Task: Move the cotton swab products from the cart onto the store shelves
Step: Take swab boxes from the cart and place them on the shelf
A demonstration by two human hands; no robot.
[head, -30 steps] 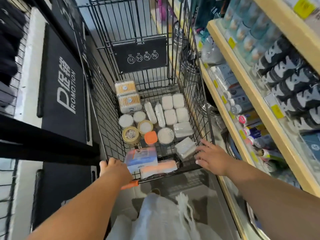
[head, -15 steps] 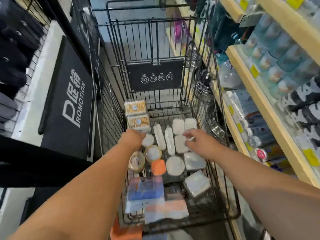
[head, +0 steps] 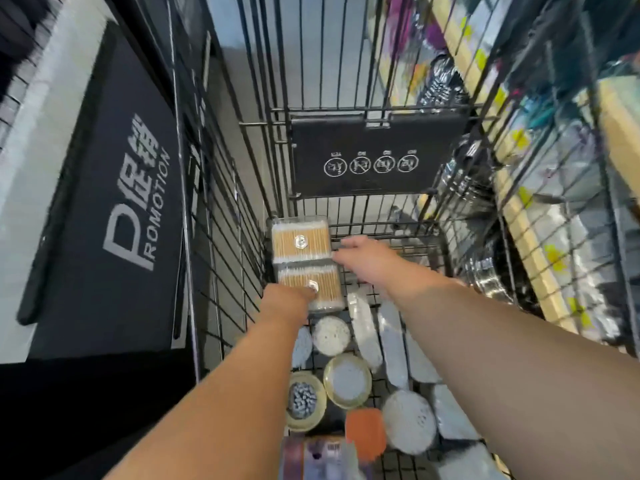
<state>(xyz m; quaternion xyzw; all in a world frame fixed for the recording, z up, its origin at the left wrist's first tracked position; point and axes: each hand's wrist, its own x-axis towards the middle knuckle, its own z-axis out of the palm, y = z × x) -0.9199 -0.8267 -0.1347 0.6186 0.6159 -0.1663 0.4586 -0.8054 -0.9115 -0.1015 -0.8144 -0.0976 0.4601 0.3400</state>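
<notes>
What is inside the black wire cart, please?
Two clear boxes of wooden cotton swabs lie far left; round tubs and flat white packs lie nearer. What lies beneath both arms is covered.

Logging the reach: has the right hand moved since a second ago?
Yes: the right hand went from the cart's near rim forward to the far swab box.

black PROMOTION panel [head: 114,202]: far left (text tilted) | icon placard [head: 374,154]: four crossed-out circles, centre
</notes>
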